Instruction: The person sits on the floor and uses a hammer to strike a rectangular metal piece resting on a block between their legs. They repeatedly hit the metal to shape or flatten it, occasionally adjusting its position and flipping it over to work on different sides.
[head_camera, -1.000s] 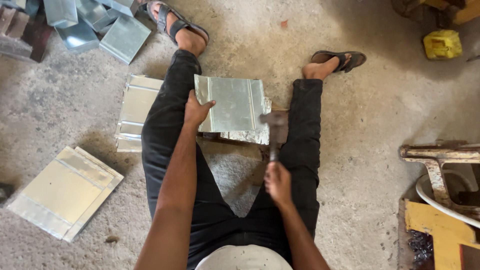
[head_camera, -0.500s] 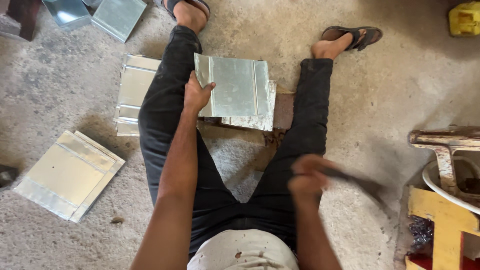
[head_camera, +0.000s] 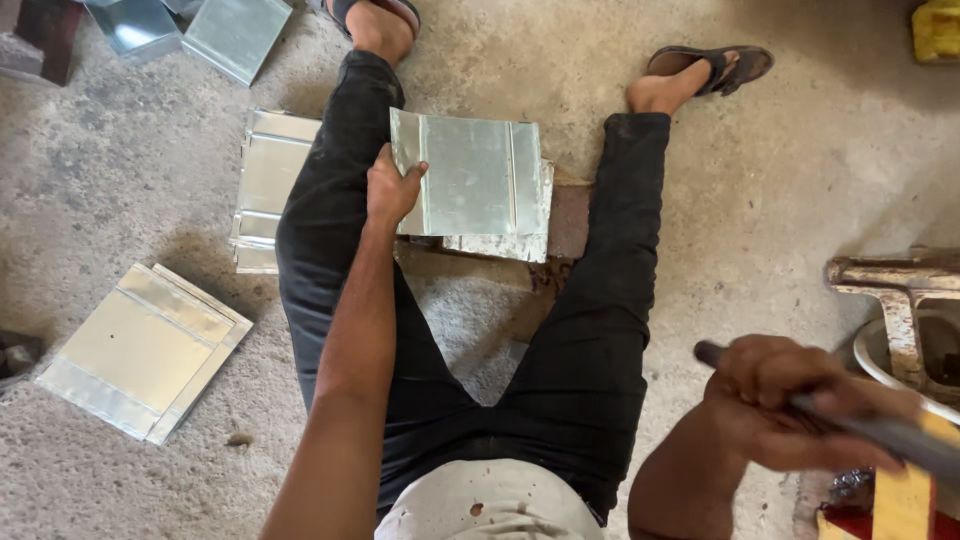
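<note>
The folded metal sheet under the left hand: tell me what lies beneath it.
Beneath the folded metal sheet, held by the left hand, another sheet's edge sticks out, and a rusty block shows at its right. How far either runs under it is covered.

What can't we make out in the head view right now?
- Tool head: the handle in the right hand runs off the right edge, motion-blurred.
- Block under the metal sheet: mostly covered by the sheet, which the left hand holds.
- Rusty stand: cut by the right edge.
</note>
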